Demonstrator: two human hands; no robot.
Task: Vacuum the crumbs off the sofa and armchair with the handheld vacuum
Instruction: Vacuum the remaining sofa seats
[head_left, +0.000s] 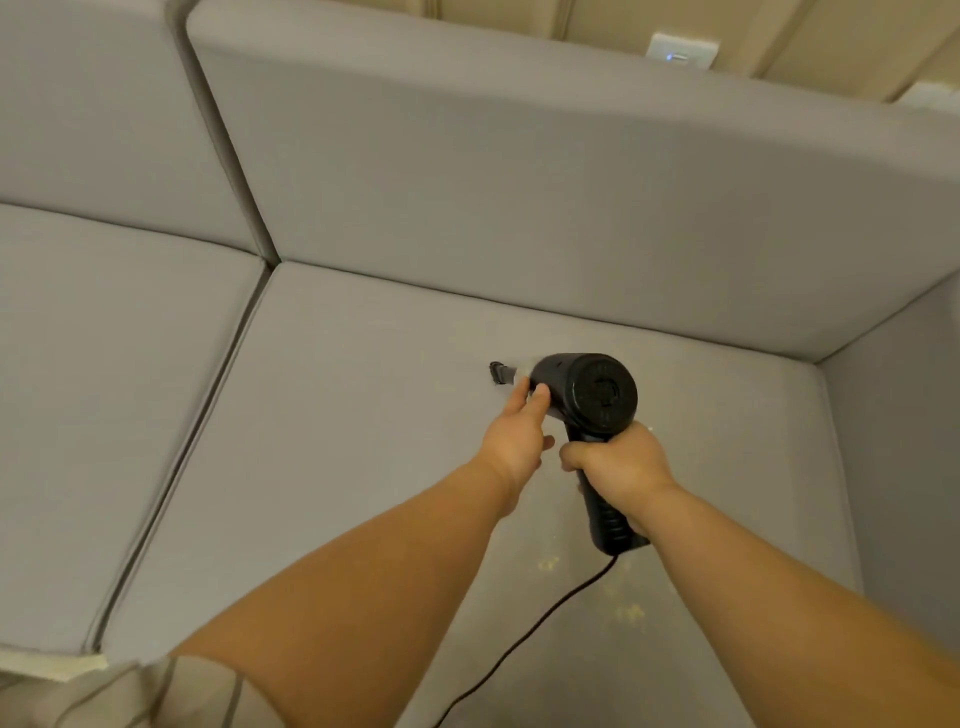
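Gripping the handheld vacuum by its handle, the right hand held it above the sofa seat; left hand fingers rested, loosely extended, on its barrel, crumbs nearer the viewer.

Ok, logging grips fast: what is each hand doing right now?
Left hand: fingers rest on the handheld vacuum body, steadying it.
Right hand: grips the vacuum's handle.

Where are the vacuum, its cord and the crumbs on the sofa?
handheld vacuum (597, 395): head view, on its round black rear end.
cord (540, 616): head view, on the black cable trailing over the seat cushion.
crumbs (626, 613): head view, on the pale specks near the cushion's front.
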